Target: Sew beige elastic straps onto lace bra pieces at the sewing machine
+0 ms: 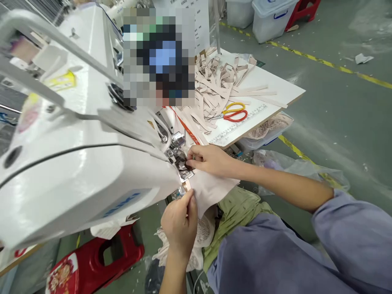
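Observation:
A white sewing machine (143,171) fills the left, its presser foot and needle area (183,169) close to both hands. A pale pink fabric piece (214,188) hangs from there toward my lap. Below the foot, my left hand (180,220) pinches a narrow pale fabric strip (187,186) between thumb and forefinger. My right hand (211,159) lies on the far side of the foot, fingers curled together at the edge of the fabric. Its fingertips are partly hidden by the metal parts, so what they pinch is unclear.
A heap of pale strips (211,85) covers part of the white table (284,87), beside red-and-yellow-handled scissors (234,112) and a printed ruler (241,124). Plastic bins (269,24) stand on the floor behind. A red stool (98,261) is at lower left. Green cloth (239,212) lies by my lap.

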`<state>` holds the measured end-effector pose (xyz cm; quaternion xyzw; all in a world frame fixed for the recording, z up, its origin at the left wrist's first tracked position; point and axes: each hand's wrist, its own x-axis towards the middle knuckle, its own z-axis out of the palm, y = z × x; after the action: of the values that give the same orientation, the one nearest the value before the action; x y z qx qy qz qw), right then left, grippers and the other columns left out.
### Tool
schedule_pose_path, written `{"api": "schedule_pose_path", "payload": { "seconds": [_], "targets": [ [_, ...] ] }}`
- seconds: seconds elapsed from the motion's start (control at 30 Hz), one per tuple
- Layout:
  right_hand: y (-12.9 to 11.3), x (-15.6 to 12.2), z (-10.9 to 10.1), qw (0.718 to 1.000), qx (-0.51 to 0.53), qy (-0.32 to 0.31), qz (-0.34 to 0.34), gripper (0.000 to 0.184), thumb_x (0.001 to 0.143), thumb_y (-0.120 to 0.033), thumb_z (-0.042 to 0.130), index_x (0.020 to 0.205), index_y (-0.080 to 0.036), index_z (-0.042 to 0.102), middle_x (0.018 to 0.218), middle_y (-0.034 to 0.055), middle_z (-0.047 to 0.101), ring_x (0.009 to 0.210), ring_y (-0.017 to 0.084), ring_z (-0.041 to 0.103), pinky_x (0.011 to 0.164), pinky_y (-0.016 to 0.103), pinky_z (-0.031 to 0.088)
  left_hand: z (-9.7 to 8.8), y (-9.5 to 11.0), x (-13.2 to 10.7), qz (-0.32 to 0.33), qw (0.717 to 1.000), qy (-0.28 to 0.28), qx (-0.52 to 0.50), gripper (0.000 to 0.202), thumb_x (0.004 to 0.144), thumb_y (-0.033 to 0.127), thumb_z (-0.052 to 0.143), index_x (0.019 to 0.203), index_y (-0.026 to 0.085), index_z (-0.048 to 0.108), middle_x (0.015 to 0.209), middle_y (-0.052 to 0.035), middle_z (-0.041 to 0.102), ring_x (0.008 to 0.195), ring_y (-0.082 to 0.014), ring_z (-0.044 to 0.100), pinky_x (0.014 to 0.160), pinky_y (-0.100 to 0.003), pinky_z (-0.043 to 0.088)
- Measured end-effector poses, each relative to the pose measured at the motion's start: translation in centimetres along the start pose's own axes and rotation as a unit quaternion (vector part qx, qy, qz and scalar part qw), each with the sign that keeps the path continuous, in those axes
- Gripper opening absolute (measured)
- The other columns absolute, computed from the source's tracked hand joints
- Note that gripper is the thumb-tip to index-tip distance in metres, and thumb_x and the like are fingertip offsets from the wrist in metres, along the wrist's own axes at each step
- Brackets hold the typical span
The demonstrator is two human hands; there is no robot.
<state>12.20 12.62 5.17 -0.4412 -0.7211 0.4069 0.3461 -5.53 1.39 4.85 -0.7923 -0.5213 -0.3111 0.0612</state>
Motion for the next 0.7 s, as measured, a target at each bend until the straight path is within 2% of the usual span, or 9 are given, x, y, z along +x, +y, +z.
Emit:
{"api": "schedule_pose_path", "payload": {
  "seconds": [0.1,0.23,0.3,0.4,0.47,0.5,0.57,0.63,0.7],
  "targets": [
    [-0.2,-0.9,0.6,0.997,0.065,0.016,0.033,0.011,0.087,-0.027,0.061,0.081,-0.020,0.056,0.059,-0.0076,0.049,0.057,0.011,0.044,0.059,0.024,0.029,0.1,0.0,-0.7,-0.059,0.997,-0.007,-0.049,0.024,0.099,0.025,0.052,0.096,0.018,0.075,0.085,-0.0055,0.077,0.069,-0.0158,0.071,0.064,-0.022,0.051],
    [0.6,-2.9,1.3,0.978,0.188,-0.010,0.089,0.027,0.088,-0.046,0.058,0.084,-0.020,0.054,0.060,-0.0069,0.042,0.055,0.012,0.039,0.054,0.024,0.029,0.0,0.1,-1.5,-0.116,0.986,-0.027,-0.120,0.022,0.097,0.025,0.053,0.098,0.022,0.075,0.089,-0.0036,0.078,0.074,-0.0166,0.073,0.066,-0.022,0.054],
    [1.0,-4.1,1.7,0.955,0.270,-0.027,0.121,0.036,0.084,-0.054,0.061,0.087,-0.019,0.055,0.066,-0.0049,0.048,0.061,0.013,0.045,0.056,0.024,0.034,-0.2,0.3,-1.8,-0.135,0.978,-0.049,-0.152,0.021,0.096,0.024,0.054,0.099,0.022,0.075,0.091,-0.0031,0.078,0.075,-0.0165,0.073,0.067,-0.022,0.055],
    [1.1,-5.9,2.1,0.909,0.379,-0.034,0.172,0.041,0.078,-0.056,0.068,0.093,-0.019,0.058,0.080,-0.0006,0.059,0.072,0.015,0.054,0.064,0.025,0.043,-0.9,0.9,-1.9,-0.164,0.968,-0.063,-0.180,0.019,0.095,0.023,0.054,0.101,0.020,0.071,0.085,-0.0020,0.077,0.069,-0.0154,0.071,0.063,-0.023,0.054],
    [0.8,-7.2,2.2,0.906,0.384,-0.025,0.179,0.039,0.078,-0.054,0.070,0.094,-0.019,0.060,0.082,0.0003,0.061,0.072,0.015,0.056,0.065,0.025,0.045,-1.4,1.6,-1.8,-0.171,0.964,-0.069,-0.190,0.018,0.093,0.024,0.054,0.105,0.019,0.066,0.076,-0.0003,0.073,0.063,-0.0148,0.068,0.054,-0.022,0.051],
    [0.5,-7.9,2.1,0.916,0.365,-0.021,0.164,0.037,0.080,-0.053,0.069,0.093,-0.020,0.060,0.083,0.0007,0.062,0.072,0.015,0.056,0.065,0.026,0.046,-1.6,2.0,-1.7,-0.164,0.965,-0.076,-0.192,0.020,0.092,0.026,0.055,0.108,0.019,0.064,0.074,-0.0002,0.072,0.063,-0.0153,0.067,0.052,-0.022,0.050],
    [-0.1,-9.2,1.9,0.953,0.287,-0.022,0.090,0.033,0.087,-0.053,0.063,0.090,-0.020,0.061,0.082,0.0021,0.063,0.075,0.017,0.059,0.067,0.028,0.049,-1.6,2.8,-1.5,-0.122,0.970,-0.098,-0.183,0.026,0.088,0.029,0.060,0.111,0.018,0.060,0.081,-0.0028,0.072,0.070,-0.0183,0.069,0.056,-0.026,0.051],
    [-0.5,-10.4,1.5,0.983,0.174,-0.034,-0.046,0.032,0.095,-0.051,0.054,0.085,-0.021,0.062,0.081,0.0036,0.065,0.077,0.018,0.063,0.070,0.030,0.052,-1.0,3.1,-1.5,-0.065,0.979,-0.120,-0.149,0.024,0.085,0.028,0.063,0.106,0.018,0.061,0.084,-0.0051,0.072,0.074,-0.0209,0.068,0.062,-0.029,0.050],
    [-0.5,-11.3,1.2,0.976,0.066,-0.021,-0.208,0.029,0.100,-0.043,0.050,0.084,-0.023,0.064,0.077,0.0034,0.067,0.074,0.017,0.065,0.070,0.030,0.053,-0.1,3.0,-1.7,-0.002,0.986,-0.123,-0.110,0.009,0.087,0.022,0.057,0.092,0.018,0.063,0.073,-0.0033,0.067,0.067,-0.0195,0.062,0.060,-0.030,0.045]
  ]
}}
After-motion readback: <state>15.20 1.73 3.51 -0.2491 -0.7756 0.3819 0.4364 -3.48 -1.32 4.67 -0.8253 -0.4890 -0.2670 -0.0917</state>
